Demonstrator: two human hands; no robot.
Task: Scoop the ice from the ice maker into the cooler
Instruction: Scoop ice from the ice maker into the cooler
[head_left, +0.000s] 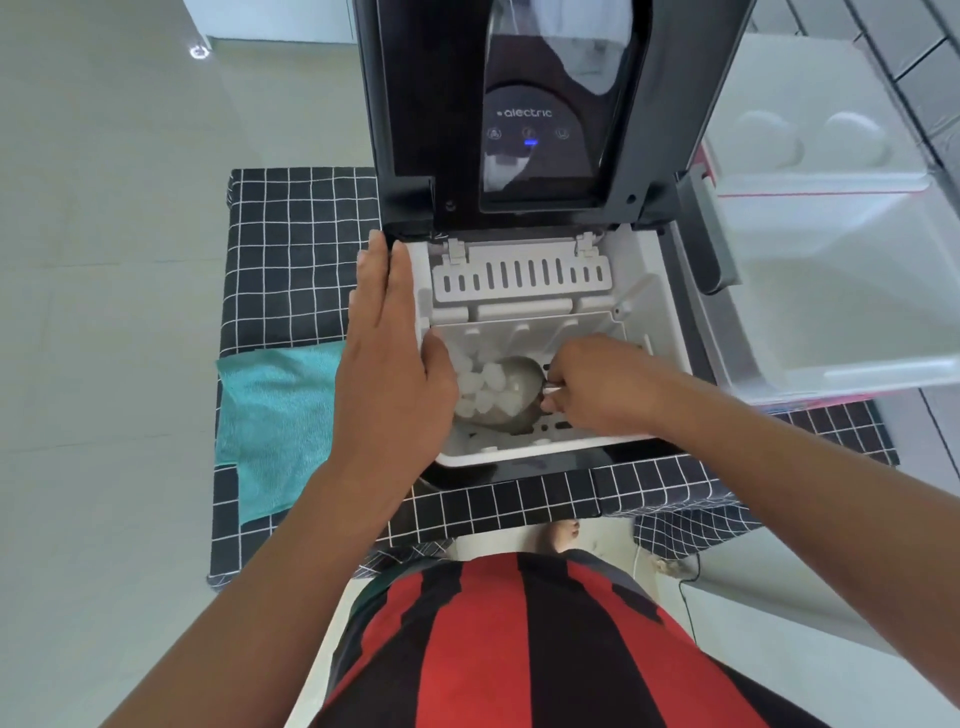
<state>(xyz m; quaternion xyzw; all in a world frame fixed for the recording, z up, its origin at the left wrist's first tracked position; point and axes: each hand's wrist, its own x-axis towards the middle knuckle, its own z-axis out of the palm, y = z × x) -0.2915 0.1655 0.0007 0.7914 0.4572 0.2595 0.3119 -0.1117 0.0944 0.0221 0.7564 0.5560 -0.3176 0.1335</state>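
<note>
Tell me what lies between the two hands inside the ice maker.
In the head view, ice cubes heaped on a scoop lie between the left hand and right hand, which grips the scoop.

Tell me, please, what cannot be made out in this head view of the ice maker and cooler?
- Scoop handle: hidden inside the right hand.
- Ice at the basket's left: covered by the left hand.
- Cooler: cut off by the right edge; its contents are washed out.
- Ice maker panel icons: too small to read.
</note>
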